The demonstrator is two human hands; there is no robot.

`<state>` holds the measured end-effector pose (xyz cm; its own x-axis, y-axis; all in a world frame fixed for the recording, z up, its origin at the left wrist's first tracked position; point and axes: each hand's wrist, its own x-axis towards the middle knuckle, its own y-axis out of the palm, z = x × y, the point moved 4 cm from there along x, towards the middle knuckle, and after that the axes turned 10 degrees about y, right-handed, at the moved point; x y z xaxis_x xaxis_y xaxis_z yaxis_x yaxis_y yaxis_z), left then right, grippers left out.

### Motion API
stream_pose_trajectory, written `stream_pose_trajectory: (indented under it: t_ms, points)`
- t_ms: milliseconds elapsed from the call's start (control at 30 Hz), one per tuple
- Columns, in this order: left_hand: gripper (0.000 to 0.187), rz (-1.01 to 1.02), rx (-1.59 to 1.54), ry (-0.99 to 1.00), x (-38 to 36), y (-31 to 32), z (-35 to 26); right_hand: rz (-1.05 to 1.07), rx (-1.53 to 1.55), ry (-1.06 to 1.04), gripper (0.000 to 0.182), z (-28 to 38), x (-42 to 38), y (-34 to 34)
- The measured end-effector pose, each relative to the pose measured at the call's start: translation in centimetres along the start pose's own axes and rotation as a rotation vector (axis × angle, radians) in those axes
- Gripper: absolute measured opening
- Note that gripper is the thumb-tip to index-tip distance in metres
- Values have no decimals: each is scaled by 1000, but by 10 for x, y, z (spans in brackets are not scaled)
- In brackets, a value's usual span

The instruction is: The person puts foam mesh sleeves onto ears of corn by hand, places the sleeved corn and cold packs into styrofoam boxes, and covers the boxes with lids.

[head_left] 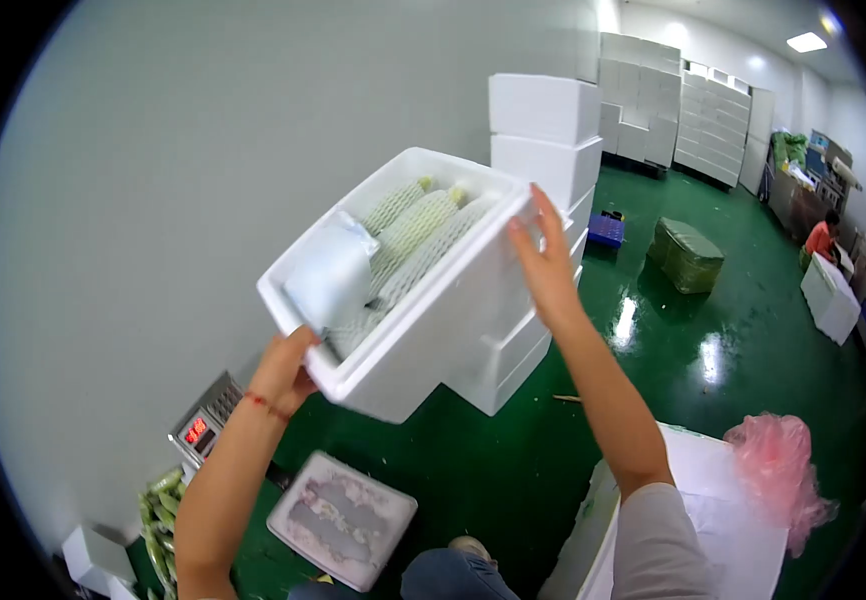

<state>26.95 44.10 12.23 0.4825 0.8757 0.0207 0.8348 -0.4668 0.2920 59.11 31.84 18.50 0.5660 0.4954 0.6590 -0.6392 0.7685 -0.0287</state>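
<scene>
A white foam box [453, 290] is held up in front of me, tilted, with its open top toward me. My left hand [290, 365] grips its near left corner, thumb over the rim. At the right end, my right hand [545, 262] is closed on the edge, fingers over the rim. Inside lie several long pale-green vegetables [418, 230] in white foam netting. A whitish-blue plastic packet [331, 270] rests on their left part. Behind the box rises a stack of white foam boxes [545, 110].
Below stands a floor scale's stained platform [343, 515], with its lit display unit [200, 430] near the wall. Green vegetables [161, 515] lie at lower left. Pink plastic [775, 465] hangs on a white box [723, 510] at right. A wrapped green bundle [686, 255] and a person [823, 238] are farther off.
</scene>
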Motion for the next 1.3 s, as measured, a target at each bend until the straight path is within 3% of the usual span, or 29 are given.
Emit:
stream_pose_trajectory:
  t_ms: [133,200,300,400,500,633,767,900,1000,1033,1100,1133,1233,1300]
  points:
    - [55,8,170,-112,67,68,3,63,-336,-132,42,1,-19,46]
    - [58,46,128,-93,91,79,11,154,-515,-326,47,8,-38,62]
    - [68,123,142,-47,85,88,-4,256,-582,-286,56,16,-43,73]
    - [74,68,150,-38,80,103,-30,220,-524,-510,59,32,-52,76]
    - [75,216,149,157,80,119,-35,120,-702,-496,53,19,-25,81]
    - [63,360,197,340,73,148,-16,64,-790,-440,47,-27,28,56]
    - [65,657,460,250,34,146,10,122,-862,-332,49,-58,73,19]
    - [64,747,579,105,-11,66,51,66,-971,-327,51,-70,87,35]
    - [58,480,614,29,-46,-57,93,42,-960,-353,50,-81,100,48]
    - [56,310,535,-92,-70,-89,97,62,-929,-398,48,-89,106,40]
    - [53,72,578,-119,-128,-181,129,143,-791,-590,46,-102,122,17]
    - [52,-55,566,-201,-168,-216,141,214,-798,-576,52,-108,130,10]
    - [50,-421,510,-353,-298,-274,177,201,-780,-479,51,-117,131,10]
    - [47,-544,555,-345,-398,-296,214,192,-843,-630,50,-143,154,4]
